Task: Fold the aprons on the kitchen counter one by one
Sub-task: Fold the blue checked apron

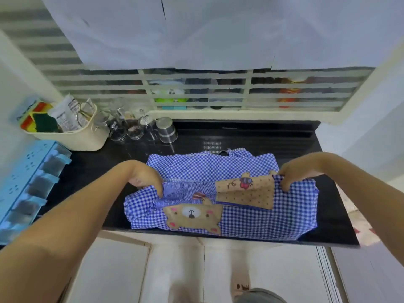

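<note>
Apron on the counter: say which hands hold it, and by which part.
The left hand pinches the blue checked apron at the left end of its folded edge; the right hand pinches the right end.

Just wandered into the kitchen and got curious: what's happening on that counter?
A person is folding a blue checked apron, with a bear patch, on the black counter. The left hand and the right hand each pinch the cloth at opposite ends. It already lies partly doubled over, so folding is underway. A cream basket, glass jars and a steel cup stand at the back left.
</note>
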Available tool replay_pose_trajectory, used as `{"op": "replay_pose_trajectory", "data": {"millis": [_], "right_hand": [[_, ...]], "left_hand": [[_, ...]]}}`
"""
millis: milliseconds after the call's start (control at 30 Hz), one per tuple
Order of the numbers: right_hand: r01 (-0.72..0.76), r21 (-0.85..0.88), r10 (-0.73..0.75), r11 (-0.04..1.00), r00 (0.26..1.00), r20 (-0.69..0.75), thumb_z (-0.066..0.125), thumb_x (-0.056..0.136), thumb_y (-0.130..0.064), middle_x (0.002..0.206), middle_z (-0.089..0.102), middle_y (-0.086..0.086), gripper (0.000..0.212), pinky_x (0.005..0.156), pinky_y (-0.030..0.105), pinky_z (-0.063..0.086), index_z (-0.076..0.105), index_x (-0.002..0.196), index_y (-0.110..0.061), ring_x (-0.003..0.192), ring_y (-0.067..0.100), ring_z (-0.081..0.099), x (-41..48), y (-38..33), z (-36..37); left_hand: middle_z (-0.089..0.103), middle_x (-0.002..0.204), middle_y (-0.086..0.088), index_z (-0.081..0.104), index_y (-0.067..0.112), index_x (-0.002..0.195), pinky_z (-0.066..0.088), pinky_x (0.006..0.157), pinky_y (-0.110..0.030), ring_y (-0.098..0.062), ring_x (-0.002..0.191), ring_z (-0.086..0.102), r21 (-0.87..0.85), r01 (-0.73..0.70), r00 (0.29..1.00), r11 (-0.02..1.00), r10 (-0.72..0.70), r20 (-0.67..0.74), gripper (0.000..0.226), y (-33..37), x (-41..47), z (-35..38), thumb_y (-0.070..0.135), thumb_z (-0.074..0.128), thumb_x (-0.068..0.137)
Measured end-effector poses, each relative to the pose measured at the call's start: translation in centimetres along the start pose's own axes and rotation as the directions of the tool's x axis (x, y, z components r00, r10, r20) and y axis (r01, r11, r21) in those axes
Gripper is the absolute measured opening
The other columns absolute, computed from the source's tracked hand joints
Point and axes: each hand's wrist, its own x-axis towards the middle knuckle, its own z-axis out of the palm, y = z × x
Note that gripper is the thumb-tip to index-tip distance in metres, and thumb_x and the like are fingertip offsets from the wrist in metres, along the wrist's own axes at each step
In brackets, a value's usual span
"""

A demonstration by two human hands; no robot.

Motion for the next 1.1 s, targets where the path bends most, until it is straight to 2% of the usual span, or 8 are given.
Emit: {"op": "replay_pose_trajectory", "data": {"millis": [100, 233, 333, 533, 667, 867, 967, 1100], "right_hand": [[-0.002, -0.136, -0.027, 0.991, 0.976, -0.215, 0.062, 0.089, -0.032, 0.092, 0.064, 0.004, 0.023, 0.073, 0.026, 0.043, 0.063, 0.090, -0.009, 0.084, 0.018, 0.061, 2.5, 0.8, -2.9], [-0.018, -0.064, -0.007, 0.998, 0.929, -0.370, 0.063, 0.090, -0.033, 0.109, 0.066, 0.007, 0.033, 0.085, 0.031, 0.045, 0.066, 0.109, -0.006, 0.096, 0.020, 0.061, 8.3, 3.0, -4.2], [-0.045, 0.022, 0.050, 0.999, 0.905, -0.422, 0.061, 0.092, -0.034, 0.118, 0.064, 0.009, 0.037, 0.079, 0.030, 0.041, 0.064, 0.113, -0.004, 0.096, 0.021, 0.057, 11.6, 4.6, -3.2], [-0.081, 0.180, 0.154, 0.980, 0.887, -0.435, 0.051, 0.098, -0.033, 0.143, 0.046, 0.013, 0.049, 0.102, 0.033, 0.035, 0.046, 0.138, -0.004, 0.129, 0.028, 0.044, 14.9, 5.4, -3.5], [-0.078, 0.253, 0.182, 0.964, 0.888, -0.423, 0.049, 0.100, -0.029, 0.142, 0.047, 0.014, 0.045, 0.101, 0.034, 0.036, 0.046, 0.137, -0.004, 0.128, 0.030, 0.045, 15.9, 6.1, -4.2], [0.025, 0.352, 0.137, 0.936, 0.893, -0.429, 0.040, 0.102, -0.029, 0.126, 0.057, 0.013, 0.025, 0.082, 0.034, 0.042, 0.052, 0.119, -0.015, 0.108, 0.030, 0.056, 16.8, 6.6, -4.6], [0.036, 0.362, 0.128, 0.931, 0.898, -0.420, 0.039, 0.102, -0.031, 0.092, 0.059, 0.005, 0.021, 0.064, 0.028, 0.039, 0.053, 0.099, -0.016, 0.078, 0.018, 0.055, 17.1, 6.6, -5.0], [-0.035, 0.304, 0.168, 0.952, 0.890, -0.424, 0.042, 0.101, -0.035, 0.085, 0.057, 0.003, 0.028, 0.070, 0.029, 0.039, 0.058, 0.096, -0.012, 0.080, 0.018, 0.054, 17.8, 6.2, -5.4]], "left_hand": [[0.062, 0.123, -0.004, 0.068, 0.014, 0.103, 0.038, 0.107, -0.039, -0.021, 0.118, 0.054, 0.105, 0.027, 0.973, 0.994, -0.002, -0.230, 0.021, 1.1, 0.8, -2.9, 0.021, 0.066, 0.083], [0.059, 0.092, -0.002, 0.061, 0.015, 0.080, 0.042, 0.075, -0.026, -0.016, 0.085, 0.053, 0.289, 0.007, 0.856, 0.957, 0.144, -0.497, 0.024, 2.4, 3.8, -5.2, 0.038, 0.060, 0.089], [0.058, 0.107, 0.006, 0.059, 0.025, 0.109, 0.044, 0.090, -0.029, -0.014, 0.099, 0.055, 0.178, -0.045, 0.858, 0.983, 0.129, -0.497, 0.065, 2.2, 5.7, -5.2, 0.074, 0.064, 0.067], [0.020, 0.158, 0.004, 0.011, 0.026, 0.153, 0.023, 0.117, -0.038, -0.019, 0.143, 0.026, 0.123, -0.056, 0.948, 0.991, 0.092, -0.306, 0.146, 1.8, 6.4, -7.0, 0.085, 0.069, 0.033], [0.026, 0.155, 0.005, 0.024, 0.030, 0.150, 0.026, 0.115, -0.042, -0.018, 0.139, 0.030, -0.132, -0.098, 0.982, 0.986, 0.074, -0.171, 0.116, 0.1, 6.1, -8.4, 0.054, 0.086, 0.055], [0.073, 0.104, -0.008, 0.063, 0.005, 0.118, 0.045, 0.100, -0.041, -0.022, 0.099, 0.067, -0.493, -0.219, 0.893, 0.842, -0.030, -0.448, 0.037, -1.2, 7.3, -8.5, 0.023, 0.069, 0.085], [0.071, 0.102, -0.017, 0.066, 0.002, 0.107, 0.041, 0.103, -0.044, -0.031, 0.104, 0.062, -0.628, -0.259, 0.805, 0.734, -0.195, -0.560, 0.049, -1.1, 8.2, -7.6, 0.047, 0.054, 0.093], [0.061, 0.056, -0.001, 0.056, 0.011, 0.067, 0.038, 0.099, -0.042, -0.024, 0.080, 0.059, -0.677, -0.282, 0.798, 0.680, -0.225, -0.559, 0.074, -0.1, 7.9, -7.4, 0.078, 0.030, 0.084]]}}
